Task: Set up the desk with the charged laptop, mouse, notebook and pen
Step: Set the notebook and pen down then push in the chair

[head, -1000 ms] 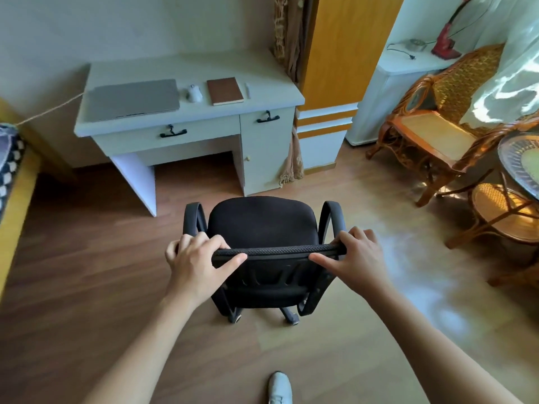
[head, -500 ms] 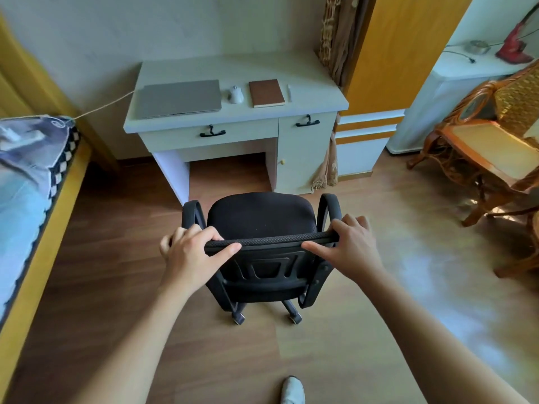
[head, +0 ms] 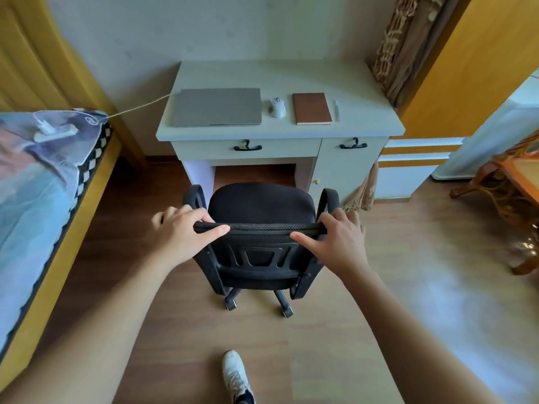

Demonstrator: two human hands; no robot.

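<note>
A white desk (head: 280,77) stands against the wall ahead. On it lie a closed grey laptop (head: 217,107), a white mouse (head: 277,107), a brown notebook (head: 312,108) and a pale pen (head: 336,110), left to right. A cable (head: 137,107) runs from the laptop's left side to a white charger (head: 54,132) on the bed. A black office chair (head: 261,228) stands in front of the desk's kneehole, facing it. My left hand (head: 183,233) and my right hand (head: 335,240) both grip the top edge of its backrest.
A bed (head: 43,199) with a yellow frame runs along the left. A yellow wardrobe (head: 472,68) and a curtain (head: 399,45) stand right of the desk, and a rattan chair (head: 510,182) at the far right. My white shoe (head: 236,374) is on the wooden floor.
The chair and I have shifted left and closer, so the chair now lines up with the desk's kneehole. Both hands keep their hold on the backrest.
</note>
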